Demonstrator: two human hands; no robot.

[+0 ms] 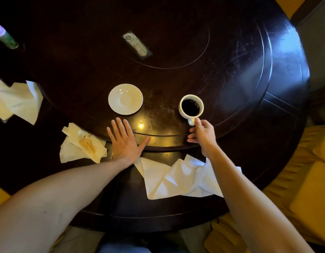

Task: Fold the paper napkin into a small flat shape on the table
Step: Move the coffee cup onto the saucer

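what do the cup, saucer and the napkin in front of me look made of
Cup and saucer: glazed white ceramic by the look, smooth with small glints. Napkin: thin white paper, matte, with sharp creases and crumpled folds, though soft cloth can't be ruled out.

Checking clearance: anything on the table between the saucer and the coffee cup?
Nothing. In the head view, the stretch between the saucer and the coffee cup is bare dark table, showing only scratches and glare.

Head camera looks steeply down, close over the table (231,52)
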